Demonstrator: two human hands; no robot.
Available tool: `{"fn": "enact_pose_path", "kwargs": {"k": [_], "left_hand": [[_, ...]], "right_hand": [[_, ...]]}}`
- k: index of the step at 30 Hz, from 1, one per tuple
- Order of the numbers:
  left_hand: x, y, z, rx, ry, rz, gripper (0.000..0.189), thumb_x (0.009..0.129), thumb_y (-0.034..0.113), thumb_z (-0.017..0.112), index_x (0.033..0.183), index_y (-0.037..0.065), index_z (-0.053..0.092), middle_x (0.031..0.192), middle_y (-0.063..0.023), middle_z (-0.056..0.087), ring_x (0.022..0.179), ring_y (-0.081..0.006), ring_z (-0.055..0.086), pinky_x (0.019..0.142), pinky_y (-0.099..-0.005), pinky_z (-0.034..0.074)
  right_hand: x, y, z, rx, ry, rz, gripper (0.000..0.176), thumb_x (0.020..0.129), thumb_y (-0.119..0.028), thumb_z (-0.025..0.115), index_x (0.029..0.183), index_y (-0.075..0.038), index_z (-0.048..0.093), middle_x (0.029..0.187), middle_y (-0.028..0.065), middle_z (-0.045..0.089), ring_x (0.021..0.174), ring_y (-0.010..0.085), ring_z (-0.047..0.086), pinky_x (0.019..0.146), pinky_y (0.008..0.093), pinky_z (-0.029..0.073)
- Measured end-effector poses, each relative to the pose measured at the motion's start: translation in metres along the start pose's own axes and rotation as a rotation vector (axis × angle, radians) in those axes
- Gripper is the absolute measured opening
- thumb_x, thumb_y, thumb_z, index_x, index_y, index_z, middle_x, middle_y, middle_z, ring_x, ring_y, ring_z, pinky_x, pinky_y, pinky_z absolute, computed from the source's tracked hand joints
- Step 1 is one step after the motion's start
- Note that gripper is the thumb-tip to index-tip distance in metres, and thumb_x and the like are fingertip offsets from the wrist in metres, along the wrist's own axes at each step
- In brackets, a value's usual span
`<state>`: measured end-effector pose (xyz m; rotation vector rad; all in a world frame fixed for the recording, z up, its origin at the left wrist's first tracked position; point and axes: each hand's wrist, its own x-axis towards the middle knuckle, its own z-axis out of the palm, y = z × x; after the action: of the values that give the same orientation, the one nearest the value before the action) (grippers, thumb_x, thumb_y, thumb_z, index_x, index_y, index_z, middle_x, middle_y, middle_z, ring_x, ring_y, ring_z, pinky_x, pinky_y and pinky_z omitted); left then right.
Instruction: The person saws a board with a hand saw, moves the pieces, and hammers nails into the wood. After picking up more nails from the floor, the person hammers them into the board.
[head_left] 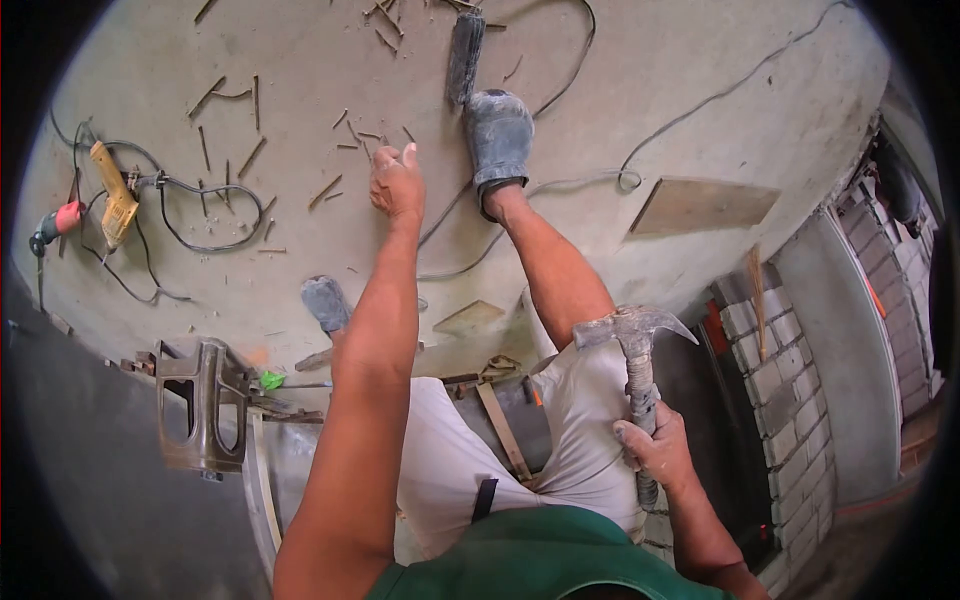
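My left hand [397, 182] is stretched forward, low over the pale floor. Its fingers are curled together beside several short nails or metal rods [371, 136]; whatever they pinch is too small to make out. In my right hand [659, 443] is a claw hammer [640, 385], gripped by its worn, wrapped handle above my thigh. The dusty metal head points away from me, with the curved claw to the right. Longer rusty rods [207, 97] lie scattered left of my left hand.
A yellow power tool [116, 205] and a red-and-black tool [62, 222] lie at the left among looped black cables [205, 247]. My dusty shoe [499, 135] is ahead. A flat board [704, 207] rests right; concrete blocks [780, 380] and a metal frame [205, 395] flank me.
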<state>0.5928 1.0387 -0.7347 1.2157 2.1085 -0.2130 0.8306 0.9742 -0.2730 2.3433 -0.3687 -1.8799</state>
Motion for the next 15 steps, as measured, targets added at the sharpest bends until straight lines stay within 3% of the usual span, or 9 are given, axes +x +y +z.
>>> {"fn": "enact_pose_path", "kwargs": {"k": [2, 5, 7, 11, 13, 15], "left_hand": [[-0.003, 0.0, 0.009, 0.019, -0.06, 0.018, 0.031, 0.086, 0.037, 0.068, 0.099, 0.01, 0.062, 0.105, -0.0152, 0.064, 0.096, -0.0355, 0.063, 0.082, -0.0468, 0.049], [0.015, 0.005, 0.027, 0.096, 0.049, 0.102, 0.028, 0.086, 0.034, 0.067, 0.099, 0.009, 0.062, 0.104, -0.0158, 0.064, 0.096, -0.0357, 0.063, 0.081, -0.0471, 0.05], [0.024, -0.001, 0.04, 0.206, 0.036, 0.271, 0.026, 0.085, 0.029, 0.064, 0.099, 0.007, 0.062, 0.105, -0.0163, 0.064, 0.097, -0.036, 0.063, 0.082, -0.0468, 0.05], [0.018, 0.005, 0.025, 0.15, 0.012, 0.233, 0.021, 0.085, 0.024, 0.06, 0.097, 0.006, 0.061, 0.105, -0.0161, 0.064, 0.099, -0.0358, 0.062, 0.083, -0.0453, 0.051], [0.009, 0.004, 0.008, 0.085, -0.052, -0.154, 0.019, 0.086, 0.021, 0.058, 0.097, 0.005, 0.061, 0.103, -0.0152, 0.065, 0.101, -0.0348, 0.061, 0.085, -0.0442, 0.05], [0.004, -0.022, -0.005, 0.031, -0.134, -0.163, 0.019, 0.087, 0.02, 0.056, 0.099, 0.006, 0.06, 0.103, -0.015, 0.064, 0.101, -0.0349, 0.061, 0.085, -0.0447, 0.05]], "right_hand": [[0.003, 0.009, -0.003, -0.051, 0.009, -0.015, 0.021, 0.084, -0.014, 0.075, 0.091, -0.003, 0.058, 0.063, -0.0015, 0.055, 0.049, 0.0054, 0.048, 0.045, 0.0248, 0.04], [0.003, 0.002, 0.001, 0.043, 0.006, 0.04, 0.02, 0.084, -0.013, 0.074, 0.09, -0.003, 0.058, 0.062, -0.0016, 0.055, 0.048, 0.0055, 0.048, 0.044, 0.0247, 0.04], [0.005, 0.004, 0.002, 0.009, 0.015, 0.018, 0.02, 0.084, -0.013, 0.074, 0.09, -0.003, 0.058, 0.061, -0.0017, 0.055, 0.048, 0.0056, 0.048, 0.044, 0.0248, 0.04], [0.004, 0.008, 0.001, -0.078, 0.018, -0.062, 0.018, 0.085, -0.013, 0.072, 0.091, -0.003, 0.059, 0.06, -0.0019, 0.055, 0.047, 0.0056, 0.048, 0.044, 0.0248, 0.04], [0.004, 0.012, 0.001, -0.066, 0.019, -0.068, 0.018, 0.085, -0.013, 0.072, 0.092, -0.003, 0.059, 0.06, -0.002, 0.055, 0.047, 0.0055, 0.049, 0.044, 0.0247, 0.04], [0.002, 0.013, 0.003, -0.05, 0.015, -0.062, 0.018, 0.085, -0.013, 0.072, 0.093, -0.003, 0.059, 0.06, -0.0021, 0.055, 0.048, 0.0054, 0.049, 0.044, 0.0247, 0.04]]}}
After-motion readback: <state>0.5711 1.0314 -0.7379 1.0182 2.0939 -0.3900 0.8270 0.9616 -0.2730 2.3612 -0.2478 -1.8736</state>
